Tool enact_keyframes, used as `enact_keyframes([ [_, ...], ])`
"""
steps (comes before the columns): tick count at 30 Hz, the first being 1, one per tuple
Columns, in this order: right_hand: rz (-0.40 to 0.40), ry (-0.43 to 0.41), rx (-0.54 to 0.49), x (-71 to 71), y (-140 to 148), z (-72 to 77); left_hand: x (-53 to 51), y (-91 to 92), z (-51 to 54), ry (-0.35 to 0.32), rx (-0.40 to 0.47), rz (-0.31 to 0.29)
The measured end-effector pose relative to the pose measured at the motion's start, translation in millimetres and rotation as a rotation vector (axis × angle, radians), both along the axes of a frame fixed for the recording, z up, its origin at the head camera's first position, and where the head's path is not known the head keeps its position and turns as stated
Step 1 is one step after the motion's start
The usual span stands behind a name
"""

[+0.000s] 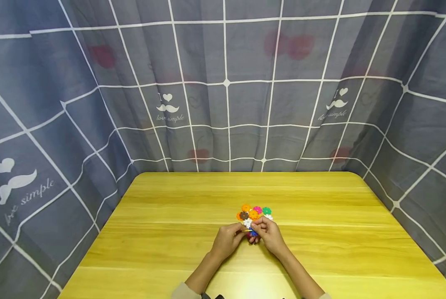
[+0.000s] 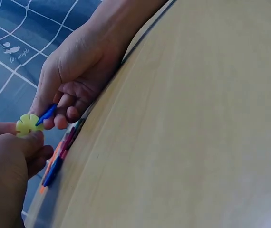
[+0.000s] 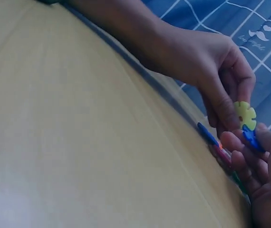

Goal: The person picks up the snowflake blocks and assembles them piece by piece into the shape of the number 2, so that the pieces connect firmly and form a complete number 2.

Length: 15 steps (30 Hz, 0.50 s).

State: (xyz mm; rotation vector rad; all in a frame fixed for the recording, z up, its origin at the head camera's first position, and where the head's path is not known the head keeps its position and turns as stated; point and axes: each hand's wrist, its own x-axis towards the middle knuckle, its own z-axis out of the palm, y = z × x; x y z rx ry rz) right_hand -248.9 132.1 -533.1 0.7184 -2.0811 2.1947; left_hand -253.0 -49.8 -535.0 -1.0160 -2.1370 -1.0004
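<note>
My left hand [image 1: 227, 240] pinches a yellow snowflake disc [image 2: 26, 124] between thumb and fingers. My right hand [image 1: 271, 236] pinches a blue snowflake disc [image 3: 253, 139], which is tilted against the yellow one at its notched edge. How deep the notches interlock cannot be told. Both hands meet just above the table, at the near side of a small group of loose discs. Among these are an orange disc [image 1: 246, 207], a brown disc [image 1: 243, 215], a green disc [image 1: 266, 211], a pink disc [image 1: 258, 209] and a white disc [image 1: 247, 223]. Another blue disc [image 2: 53, 172] lies below the hands.
The discs lie on a yellow wood-grain table [image 1: 163, 216]. A grey-blue curtain [image 1: 208, 104] with white grid lines hangs round the table's back and sides.
</note>
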Motion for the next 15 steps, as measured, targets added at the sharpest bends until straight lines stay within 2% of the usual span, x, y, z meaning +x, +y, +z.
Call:
enact_keyframes([
  [4,-0.070,0.003,0.044,7.2,-0.7,11.9,-2.3,-1.4,-1.1,-0.056,0.053,0.042],
  [8,-0.097,-0.025,0.059,9.3,-0.3,17.2,-5.2,-6.1,-1.5,-0.098,0.127,0.071],
  [12,-0.101,-0.015,0.043,8.4,0.6,15.8,-6.4,-7.3,-2.7,-0.133,0.157,0.024],
  [15,-0.106,0.031,0.044,7.8,0.4,13.9,-5.8,-6.2,-3.5,-0.227,0.195,-0.027],
])
